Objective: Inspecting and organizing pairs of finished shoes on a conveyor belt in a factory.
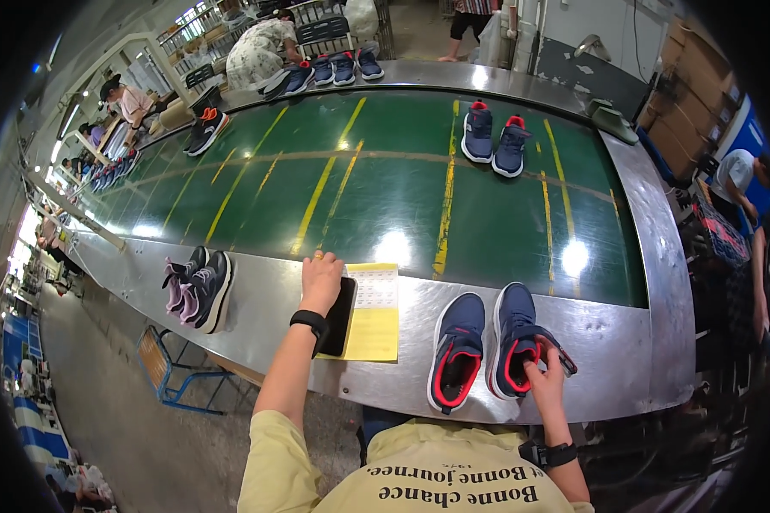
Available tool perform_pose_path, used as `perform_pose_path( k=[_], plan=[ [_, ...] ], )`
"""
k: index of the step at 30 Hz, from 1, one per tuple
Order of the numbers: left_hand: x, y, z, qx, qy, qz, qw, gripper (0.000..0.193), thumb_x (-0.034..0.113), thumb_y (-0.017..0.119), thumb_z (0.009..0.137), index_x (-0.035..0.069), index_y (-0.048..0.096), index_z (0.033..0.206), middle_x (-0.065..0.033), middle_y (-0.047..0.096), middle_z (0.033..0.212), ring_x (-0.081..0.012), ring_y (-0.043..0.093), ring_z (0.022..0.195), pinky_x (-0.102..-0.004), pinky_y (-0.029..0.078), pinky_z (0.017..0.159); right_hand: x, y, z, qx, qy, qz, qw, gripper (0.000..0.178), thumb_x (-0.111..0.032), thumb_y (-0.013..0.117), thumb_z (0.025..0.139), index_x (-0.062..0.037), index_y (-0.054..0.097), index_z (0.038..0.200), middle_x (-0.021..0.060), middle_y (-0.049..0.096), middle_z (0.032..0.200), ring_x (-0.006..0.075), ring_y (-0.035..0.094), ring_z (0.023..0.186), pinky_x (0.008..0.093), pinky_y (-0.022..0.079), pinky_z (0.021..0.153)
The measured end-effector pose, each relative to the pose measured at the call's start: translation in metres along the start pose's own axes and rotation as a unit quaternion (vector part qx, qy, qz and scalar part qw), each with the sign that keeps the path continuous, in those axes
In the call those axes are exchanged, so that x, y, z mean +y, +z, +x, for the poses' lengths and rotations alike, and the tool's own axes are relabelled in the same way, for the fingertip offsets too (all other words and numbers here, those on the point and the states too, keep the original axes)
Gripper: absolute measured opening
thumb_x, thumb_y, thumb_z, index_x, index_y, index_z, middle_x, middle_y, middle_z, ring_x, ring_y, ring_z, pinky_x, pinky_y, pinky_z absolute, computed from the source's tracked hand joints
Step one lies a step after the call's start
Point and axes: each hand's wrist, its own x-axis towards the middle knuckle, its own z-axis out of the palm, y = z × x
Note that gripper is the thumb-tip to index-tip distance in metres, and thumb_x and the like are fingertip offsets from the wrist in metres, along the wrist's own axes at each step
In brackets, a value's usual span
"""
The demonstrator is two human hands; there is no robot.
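Note:
Two navy shoes with red lining stand on the metal ledge before me, toes pointing away: a left shoe [459,346] and a right shoe [515,329], whose strap stands out to the side. My right hand [546,382] grips the right shoe at its opening, thumb at the red collar. My left hand [321,282], fingers curled, rests at the ledge's inner edge beside a black phone [340,321]; what is under its fingers is hidden. The phone lies on a yellow sheet [375,333] with a white printed label [376,289].
A green conveyor belt [385,205] with yellow lines runs beyond the ledge, carrying a navy pair [493,141] and a black-orange pair [205,131]. Dark shoes with lilac lining [199,289] stand at left. Several shoes [334,70] line the far edge. Other people sit farther off.

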Motion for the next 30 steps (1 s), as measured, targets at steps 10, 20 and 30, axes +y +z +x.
perform_pose_path(
  k=[10,20,30],
  plan=[
    [0.009,-0.001,0.005,0.066,-0.02,0.071,0.995,0.007,0.011,0.056,0.071,0.013,0.062,0.069,-0.0041,0.058,0.077,-0.0233,0.053,0.085,-0.0378,0.038,0.073,0.013,0.001,0.002,0.033,-0.047,-0.035,0.998,0.047,-0.003,0.06,0.075,0.0005,0.048,0.12,0.0115,0.058,0.109,0.0184,0.056,0.101,0.0281,0.049,0.078],
    [0.029,-0.054,-0.005,0.084,-0.04,-0.269,0.959,0.009,0.011,0.063,0.074,0.006,0.056,0.078,-0.0118,0.061,0.075,-0.0331,0.058,0.075,-0.0432,0.046,0.067,-0.022,-0.01,0.002,0.112,-0.072,-0.041,0.99,0.054,-0.011,0.067,0.069,-0.0032,0.048,0.119,0.0147,0.057,0.111,0.0253,0.058,0.095,0.0315,0.047,0.076],
    [0.183,-0.159,-0.064,-0.173,0.25,-0.354,0.885,0.016,0.017,0.06,0.078,0.01,0.053,0.09,-0.0132,0.06,0.071,-0.0338,0.06,0.069,-0.0415,0.047,0.06,-0.113,0.034,-0.022,-0.133,-0.39,-0.19,0.891,0.013,-0.01,0.064,0.074,-0.0087,0.061,0.087,0.0071,0.061,0.081,0.026,0.058,0.078,0.0349,0.046,0.07]
  ],
)
